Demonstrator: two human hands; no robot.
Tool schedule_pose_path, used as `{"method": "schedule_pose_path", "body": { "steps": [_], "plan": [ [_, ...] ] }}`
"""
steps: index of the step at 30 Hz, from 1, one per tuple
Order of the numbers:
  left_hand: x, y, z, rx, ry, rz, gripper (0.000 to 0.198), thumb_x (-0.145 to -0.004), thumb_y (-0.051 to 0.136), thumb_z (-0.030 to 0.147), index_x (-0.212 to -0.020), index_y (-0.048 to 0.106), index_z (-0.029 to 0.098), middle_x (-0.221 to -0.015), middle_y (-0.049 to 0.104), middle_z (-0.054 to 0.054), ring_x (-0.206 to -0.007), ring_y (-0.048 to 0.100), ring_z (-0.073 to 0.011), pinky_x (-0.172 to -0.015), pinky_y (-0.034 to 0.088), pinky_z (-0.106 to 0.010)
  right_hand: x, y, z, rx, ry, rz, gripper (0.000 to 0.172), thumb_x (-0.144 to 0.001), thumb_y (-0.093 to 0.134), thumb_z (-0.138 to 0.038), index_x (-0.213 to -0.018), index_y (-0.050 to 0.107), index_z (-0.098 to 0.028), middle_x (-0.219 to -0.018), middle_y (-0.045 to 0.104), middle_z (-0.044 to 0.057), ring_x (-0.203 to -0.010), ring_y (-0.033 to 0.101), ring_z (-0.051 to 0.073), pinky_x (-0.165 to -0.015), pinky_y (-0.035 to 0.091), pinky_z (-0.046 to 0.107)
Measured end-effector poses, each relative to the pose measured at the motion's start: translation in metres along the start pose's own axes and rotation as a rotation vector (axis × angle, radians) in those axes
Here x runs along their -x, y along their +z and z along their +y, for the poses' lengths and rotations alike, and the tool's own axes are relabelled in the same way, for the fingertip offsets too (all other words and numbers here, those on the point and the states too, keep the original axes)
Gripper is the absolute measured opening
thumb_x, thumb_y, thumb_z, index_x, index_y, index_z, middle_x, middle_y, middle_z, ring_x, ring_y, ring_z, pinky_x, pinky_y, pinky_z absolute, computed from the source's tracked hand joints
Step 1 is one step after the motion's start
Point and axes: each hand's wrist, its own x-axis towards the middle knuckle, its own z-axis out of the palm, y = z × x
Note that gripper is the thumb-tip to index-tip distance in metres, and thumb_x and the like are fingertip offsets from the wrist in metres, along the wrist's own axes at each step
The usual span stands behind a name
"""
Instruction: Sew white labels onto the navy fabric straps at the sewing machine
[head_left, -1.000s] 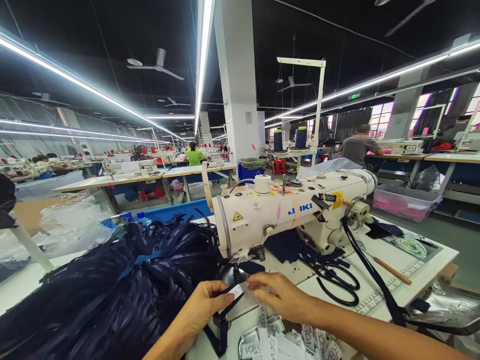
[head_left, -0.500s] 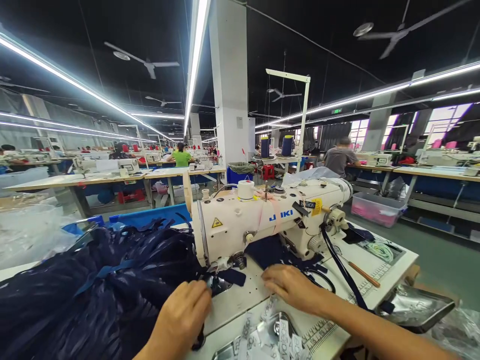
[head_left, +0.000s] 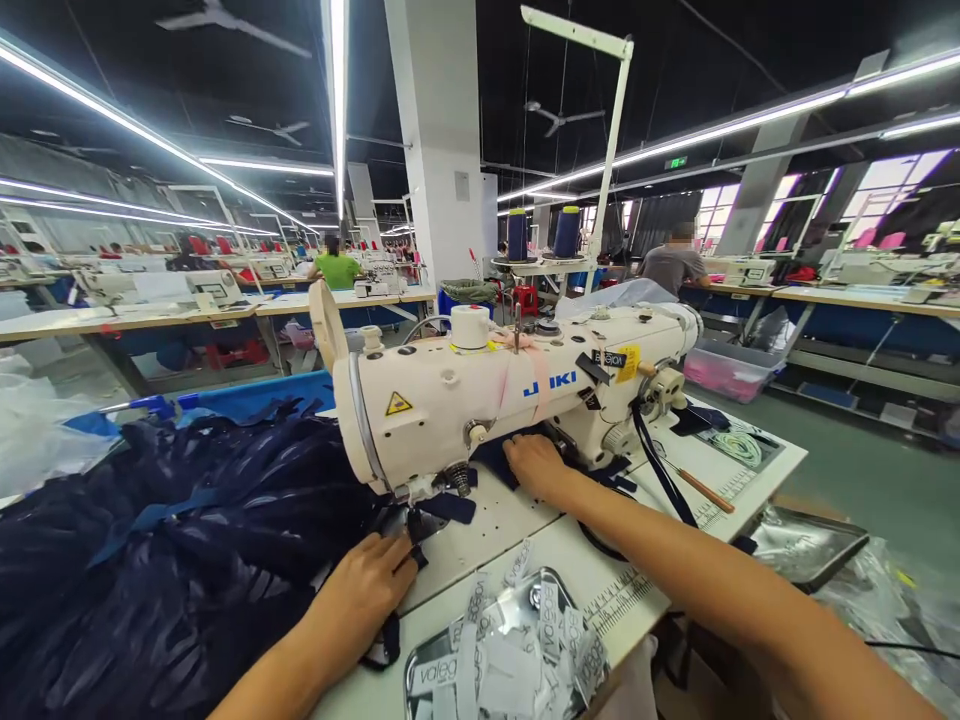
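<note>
A white sewing machine stands in front of me. My left hand rests on the bed just left of the needle area, its fingers bent and closed over the edge of dark navy fabric. A small navy strip lies under the presser area, its end sticking out to the right. Beneath the machine arm, my right hand has its fingers curled down on a navy cloth piece; the fingertips are partly hidden. A metal tray of printed white labels sits close to me.
A large heap of navy fabric pieces covers the left side. An orange-handled tool and a black strap lie on the right of the bed. Another metal tray is beyond the table edge. Two people work at tables behind.
My right hand has moved forward, from the open bed to the navy cloth under the machine arm. The left hand stays by the needle area. The view has tilted down and shifted.
</note>
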Motion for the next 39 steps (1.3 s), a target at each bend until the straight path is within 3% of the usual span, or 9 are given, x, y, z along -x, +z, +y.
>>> {"method": "schedule_pose_path", "body": {
  "steps": [6,9,11,14,17,22,28,34,39],
  "plan": [
    [-0.001,0.0,0.002,-0.101,0.116,0.064,0.03,-0.076,0.037,-0.002,-0.058,0.054,0.016,-0.064,0.054,-0.004,-0.06,0.045,-0.0177,-0.058,0.028,-0.033,0.018,-0.014,-0.02,-0.133,-0.021,0.148,0.025,-0.089,0.033,-0.017,-0.1,0.056,-0.015,-0.103,0.058,0.008,-0.097,0.051,0.021,-0.084,0.035,0.032],
    [-0.001,0.001,0.006,0.018,-0.006,0.035,0.029,-0.075,0.04,-0.002,-0.056,0.051,0.017,-0.059,0.052,-0.001,-0.054,0.043,-0.0156,-0.056,0.029,-0.031,0.022,-0.006,-0.044,-0.438,0.023,0.101,0.023,-0.088,0.04,-0.019,-0.107,0.052,-0.016,-0.09,0.062,0.003,-0.08,0.056,0.014,-0.071,0.04,0.025],
    [0.0,-0.001,0.01,0.123,-0.117,0.004,0.028,-0.076,0.041,-0.001,-0.057,0.051,0.017,-0.059,0.053,0.001,-0.053,0.044,-0.0144,-0.055,0.03,-0.028,0.02,0.002,-0.055,-0.519,0.038,0.045,0.024,-0.085,0.045,-0.019,-0.108,0.051,-0.015,-0.079,0.062,0.002,-0.07,0.056,0.014,-0.063,0.041,0.024],
    [0.003,-0.009,0.013,0.177,-0.146,-0.031,0.027,-0.077,0.041,0.0,-0.06,0.052,0.017,-0.062,0.056,0.001,-0.055,0.048,-0.0138,-0.055,0.033,-0.027,0.018,0.007,-0.058,-0.466,-0.026,0.061,0.026,-0.078,0.055,-0.017,-0.104,0.053,-0.015,-0.089,0.061,0.006,-0.082,0.055,0.019,-0.072,0.039,0.03],
    [0.004,-0.016,0.011,0.054,-0.002,0.01,0.026,-0.075,0.041,-0.001,-0.059,0.052,0.017,-0.06,0.056,0.0,-0.052,0.047,-0.0145,-0.055,0.031,-0.028,0.021,0.006,-0.055,-0.411,-0.166,0.092,0.022,-0.075,0.058,-0.015,-0.097,0.056,-0.014,-0.102,0.056,0.01,-0.093,0.05,0.022,-0.079,0.035,0.034],
    [-0.003,-0.016,0.0,-0.16,0.187,0.06,0.021,-0.067,0.046,-0.001,-0.055,0.051,0.016,-0.053,0.055,0.0,-0.05,0.046,-0.0162,-0.055,0.029,-0.03,0.029,0.004,-0.058,-0.334,-0.413,0.031,0.023,-0.074,0.061,-0.032,-0.088,0.056,-0.014,-0.084,0.059,0.005,-0.083,0.05,0.019,-0.076,0.036,0.031],
    [-0.011,-0.013,0.003,-0.199,0.173,0.036,0.019,-0.059,0.049,-0.001,-0.053,0.051,0.017,-0.05,0.055,0.0,-0.048,0.046,-0.0164,-0.055,0.029,-0.03,0.03,0.003,-0.064,-0.076,-0.554,0.078,0.025,-0.079,0.053,-0.039,-0.082,0.057,-0.014,-0.087,0.058,0.006,-0.081,0.049,0.019,-0.076,0.034,0.035],
    [-0.01,-0.004,0.003,-0.166,0.155,0.126,0.023,-0.059,0.046,-0.003,-0.049,0.05,0.017,-0.046,0.051,0.0,-0.045,0.041,-0.0164,-0.055,0.024,-0.031,0.028,-0.003,-0.07,0.05,-0.64,0.094,0.02,-0.08,0.05,-0.031,-0.081,0.06,-0.014,-0.081,0.059,0.005,-0.078,0.051,0.02,-0.079,0.035,0.038],
    [-0.007,0.007,0.001,-0.147,0.112,0.178,0.026,-0.062,0.044,-0.004,-0.047,0.047,0.017,-0.045,0.048,-0.001,-0.045,0.038,-0.0164,-0.055,0.021,-0.032,0.021,-0.008,-0.077,0.084,-0.706,0.045,0.014,-0.077,0.047,-0.017,-0.077,0.061,-0.013,-0.08,0.06,0.006,-0.073,0.054,0.021,-0.072,0.039,0.038]
  ]
}}
